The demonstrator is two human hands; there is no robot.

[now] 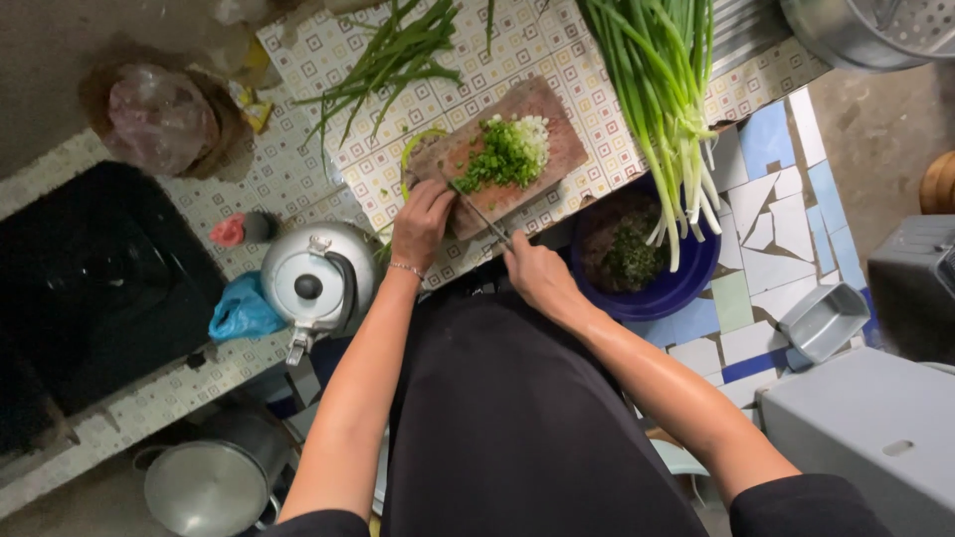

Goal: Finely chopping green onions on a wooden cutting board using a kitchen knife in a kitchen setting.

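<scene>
A: Obs. 1: knife lies across the near end of the wooden cutting board. Right hand is clenched round its handle, off the board's edge, which leaves the blade free to reach over the wood

B: And the left hand?

A: Fingers curled down onto the board's near corner beside the blade. It pins something there, likely green stalk, but I cannot tell what is under the fingers. That hand is pressing, not released

B: Cut material?

A: A heap of chopped spring onion, green with white bits at the far side, sits mid-board, pushed away from the blade so the cutting end stays bare

B: Surroundings?

A: Whole spring onions lie to the right, white ends hanging over the worktop edge above a blue bowl holding dark green scraps. Loose green leaves lie to the left of the board

B: Packages, labels?

A: No readable label. A crumpled blue bag touches a metal kettle; a small red item lies just beyond; a clear, pinkish bag sits at the far left corner
</scene>
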